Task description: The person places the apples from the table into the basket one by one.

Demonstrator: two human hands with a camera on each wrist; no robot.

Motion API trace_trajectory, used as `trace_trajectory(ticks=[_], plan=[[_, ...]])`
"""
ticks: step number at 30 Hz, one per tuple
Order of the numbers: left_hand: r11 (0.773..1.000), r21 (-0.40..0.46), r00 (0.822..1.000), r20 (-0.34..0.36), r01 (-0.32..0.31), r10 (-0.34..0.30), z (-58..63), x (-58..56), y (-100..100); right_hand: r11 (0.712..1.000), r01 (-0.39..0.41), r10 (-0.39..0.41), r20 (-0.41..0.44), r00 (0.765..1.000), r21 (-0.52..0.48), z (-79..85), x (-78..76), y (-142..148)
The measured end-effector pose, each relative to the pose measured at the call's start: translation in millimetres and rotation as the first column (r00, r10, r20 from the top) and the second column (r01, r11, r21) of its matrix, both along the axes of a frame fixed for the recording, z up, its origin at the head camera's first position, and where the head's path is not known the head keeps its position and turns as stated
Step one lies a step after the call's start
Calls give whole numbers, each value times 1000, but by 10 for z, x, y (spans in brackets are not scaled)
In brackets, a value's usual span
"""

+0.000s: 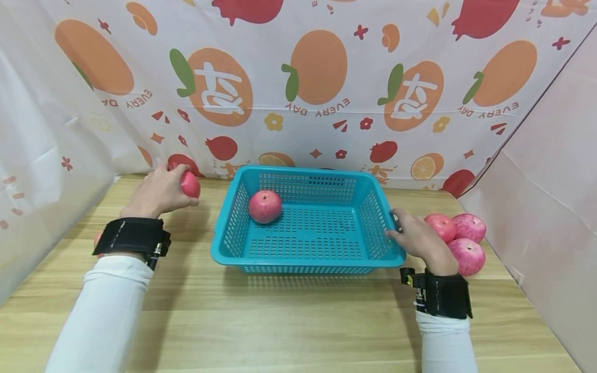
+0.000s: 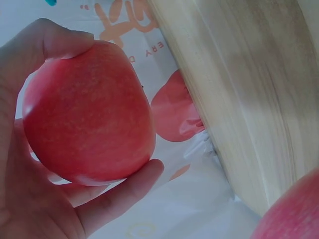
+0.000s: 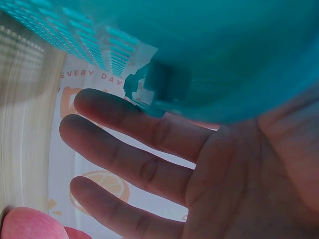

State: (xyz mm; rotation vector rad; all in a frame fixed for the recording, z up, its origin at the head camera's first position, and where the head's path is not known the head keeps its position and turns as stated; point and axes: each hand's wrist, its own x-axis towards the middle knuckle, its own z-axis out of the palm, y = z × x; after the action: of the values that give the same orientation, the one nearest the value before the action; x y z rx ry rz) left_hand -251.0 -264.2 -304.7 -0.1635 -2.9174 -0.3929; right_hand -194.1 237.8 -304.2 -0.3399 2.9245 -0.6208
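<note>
My left hand (image 1: 156, 191) grips a red apple (image 2: 89, 114), thumb on one side and fingers round the other. In the head view that apple is raised at the left, near the table's back edge. A turquoise plastic basket (image 1: 300, 261) with slotted walls is at the middle, and one pinkish-red apple (image 1: 265, 206) lies in its left end. My right hand (image 1: 417, 235) holds the basket's right rim, thumb over it. The right wrist view shows three fingers (image 3: 124, 159) of this hand stretched out below the rim, with the thumb partly hidden.
Three apples (image 1: 468, 256) sit close together just right of my right hand. Another apple (image 2: 294, 214) is on the left, mostly hidden behind my left wrist in the head view. A fruit-print cloth (image 1: 317, 140) hangs along the back of the wooden table (image 1: 298, 321).
</note>
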Motion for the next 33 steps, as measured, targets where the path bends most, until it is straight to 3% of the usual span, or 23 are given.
trace_trajectory(ticks=[8,26,33], plan=[[1000,-5,1000,-20,5,-5,41,7,40,1000,-6,6,4,1000,0,10,4,2],[999,-39,992,-121,29,-34,266,47,215,1000,-4,4,5,1000,-3,24,11,1],[999,-32,992,-120,37,-41,311,70,278,1000,-1,1,7,1000,-1,28,13,5]])
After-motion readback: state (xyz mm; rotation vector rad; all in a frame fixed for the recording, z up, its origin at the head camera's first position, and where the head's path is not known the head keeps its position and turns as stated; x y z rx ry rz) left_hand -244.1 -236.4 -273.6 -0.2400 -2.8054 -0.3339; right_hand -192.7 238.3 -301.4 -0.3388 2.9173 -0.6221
